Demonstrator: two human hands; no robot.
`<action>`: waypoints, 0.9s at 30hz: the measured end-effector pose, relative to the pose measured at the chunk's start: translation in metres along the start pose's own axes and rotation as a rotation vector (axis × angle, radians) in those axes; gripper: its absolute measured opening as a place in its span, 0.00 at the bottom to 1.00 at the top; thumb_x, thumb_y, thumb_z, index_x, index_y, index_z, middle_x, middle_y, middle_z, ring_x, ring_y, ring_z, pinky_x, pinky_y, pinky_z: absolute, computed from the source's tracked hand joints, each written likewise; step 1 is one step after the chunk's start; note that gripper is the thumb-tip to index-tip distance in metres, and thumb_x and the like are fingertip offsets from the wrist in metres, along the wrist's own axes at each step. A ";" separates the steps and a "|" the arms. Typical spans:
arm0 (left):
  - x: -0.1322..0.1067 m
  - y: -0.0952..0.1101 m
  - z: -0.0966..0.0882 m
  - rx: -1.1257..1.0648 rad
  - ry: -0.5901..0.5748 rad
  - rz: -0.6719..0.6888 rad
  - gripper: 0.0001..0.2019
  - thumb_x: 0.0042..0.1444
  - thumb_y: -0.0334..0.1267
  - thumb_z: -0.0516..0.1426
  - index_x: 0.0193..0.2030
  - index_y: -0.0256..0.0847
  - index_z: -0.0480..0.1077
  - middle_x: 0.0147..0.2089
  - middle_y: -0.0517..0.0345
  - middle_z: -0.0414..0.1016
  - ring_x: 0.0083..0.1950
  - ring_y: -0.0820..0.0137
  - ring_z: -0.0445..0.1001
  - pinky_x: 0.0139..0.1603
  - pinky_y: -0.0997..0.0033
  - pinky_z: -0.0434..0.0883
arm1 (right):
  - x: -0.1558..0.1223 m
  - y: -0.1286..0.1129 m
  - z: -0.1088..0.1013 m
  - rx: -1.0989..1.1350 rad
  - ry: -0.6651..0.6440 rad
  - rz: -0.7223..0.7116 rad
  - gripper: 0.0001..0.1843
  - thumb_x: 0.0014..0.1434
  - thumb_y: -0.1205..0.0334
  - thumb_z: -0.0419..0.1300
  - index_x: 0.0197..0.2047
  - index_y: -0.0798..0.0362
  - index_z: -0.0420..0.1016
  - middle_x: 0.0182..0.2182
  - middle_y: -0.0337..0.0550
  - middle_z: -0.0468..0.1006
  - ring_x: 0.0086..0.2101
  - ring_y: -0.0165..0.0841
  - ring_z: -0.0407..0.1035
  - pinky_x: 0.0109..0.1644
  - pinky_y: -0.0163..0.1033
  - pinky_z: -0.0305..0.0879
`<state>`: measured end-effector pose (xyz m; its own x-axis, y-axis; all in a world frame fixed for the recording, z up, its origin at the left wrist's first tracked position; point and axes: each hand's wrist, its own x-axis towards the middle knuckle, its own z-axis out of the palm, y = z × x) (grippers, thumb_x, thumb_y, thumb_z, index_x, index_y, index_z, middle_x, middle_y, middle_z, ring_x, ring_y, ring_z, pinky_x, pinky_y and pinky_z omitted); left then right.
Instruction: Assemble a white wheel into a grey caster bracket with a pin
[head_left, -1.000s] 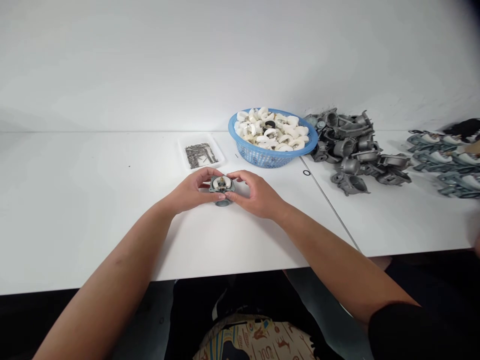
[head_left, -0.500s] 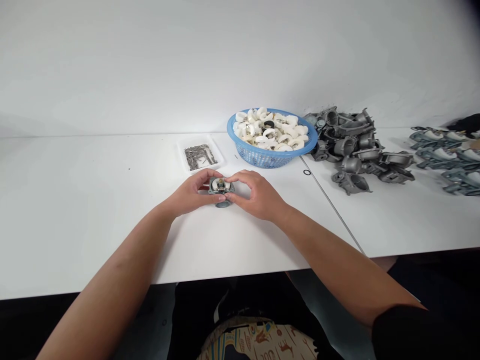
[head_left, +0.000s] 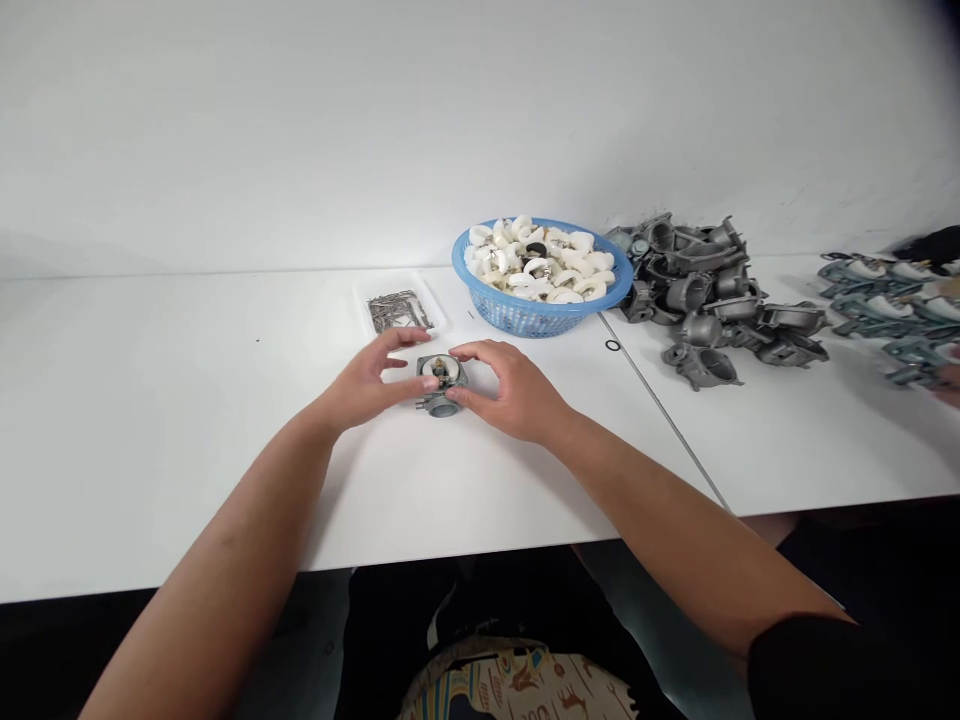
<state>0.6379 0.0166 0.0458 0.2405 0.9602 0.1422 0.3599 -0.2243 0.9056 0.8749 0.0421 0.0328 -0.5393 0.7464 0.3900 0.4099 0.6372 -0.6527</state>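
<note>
A small die-cast carburetor body [head_left: 441, 386] sits on the white table [head_left: 187, 420] between my hands, with a white float and brass part in its open top. My left hand [head_left: 367, 385] has its fingers spread, and only the thumb tip reaches the body's left side. My right hand [head_left: 504, 392] cups the body's right side, with its fingertips and thumb against the metal.
A blue plastic basket [head_left: 541, 304] of white float pieces stands ahead, beside a white tray [head_left: 397, 312] of thin metal pins. Grey carburetor bodies [head_left: 697, 300] are heaped to the right, near a black O-ring [head_left: 613, 345]. At the far right, a co-worker's hand [head_left: 949, 384] reaches assembled bodies [head_left: 877, 310].
My left hand has opened and drawn back from the carburetor body. A co-worker's hand has come in at the far right edge.
</note>
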 end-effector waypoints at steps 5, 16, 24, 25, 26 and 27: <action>0.002 -0.011 -0.017 0.379 0.419 0.072 0.24 0.64 0.56 0.52 0.61 0.49 0.67 0.70 0.48 0.62 0.72 0.50 0.55 0.69 0.41 0.57 | 0.000 -0.004 -0.002 0.005 -0.019 0.059 0.32 0.56 0.46 0.68 0.61 0.45 0.68 0.55 0.48 0.76 0.56 0.45 0.69 0.60 0.55 0.66; 0.016 -0.043 0.010 0.913 0.314 -0.074 0.18 0.62 0.49 0.50 0.53 0.44 0.71 0.61 0.42 0.71 0.72 0.42 0.51 0.70 0.29 0.34 | -0.001 -0.003 0.000 0.076 -0.025 0.072 0.41 0.62 0.34 0.57 0.68 0.53 0.58 0.59 0.57 0.71 0.58 0.48 0.67 0.58 0.56 0.66; 0.016 -0.032 0.005 0.975 0.313 -0.226 0.14 0.62 0.40 0.48 0.45 0.42 0.73 0.49 0.40 0.77 0.59 0.41 0.61 0.62 0.28 0.47 | 0.000 -0.014 -0.002 0.079 0.067 -0.050 0.22 0.68 0.46 0.57 0.57 0.50 0.72 0.49 0.45 0.79 0.50 0.39 0.73 0.56 0.46 0.67; 0.015 -0.032 0.005 0.989 0.304 -0.235 0.14 0.62 0.40 0.47 0.45 0.42 0.73 0.49 0.40 0.77 0.59 0.41 0.61 0.62 0.28 0.48 | 0.000 -0.015 -0.002 0.085 0.084 -0.050 0.20 0.68 0.47 0.57 0.56 0.50 0.72 0.47 0.45 0.80 0.49 0.38 0.73 0.56 0.46 0.67; 0.015 -0.031 0.004 1.005 0.296 -0.249 0.14 0.62 0.39 0.47 0.45 0.42 0.73 0.49 0.40 0.77 0.59 0.42 0.61 0.61 0.29 0.48 | 0.000 -0.016 -0.003 0.089 0.094 -0.046 0.20 0.68 0.48 0.57 0.56 0.51 0.73 0.47 0.45 0.80 0.49 0.38 0.73 0.55 0.45 0.67; 0.015 -0.030 0.004 1.021 0.289 -0.266 0.14 0.63 0.39 0.46 0.45 0.41 0.72 0.50 0.40 0.76 0.59 0.42 0.61 0.61 0.31 0.49 | 0.000 -0.017 -0.003 0.092 0.096 -0.040 0.19 0.68 0.48 0.56 0.55 0.51 0.74 0.47 0.45 0.80 0.48 0.38 0.73 0.55 0.45 0.67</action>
<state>0.6343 0.0369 0.0186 -0.1282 0.9713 0.2005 0.9790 0.0916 0.1823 0.8707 0.0321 0.0457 -0.4790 0.7383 0.4748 0.3181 0.6501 -0.6900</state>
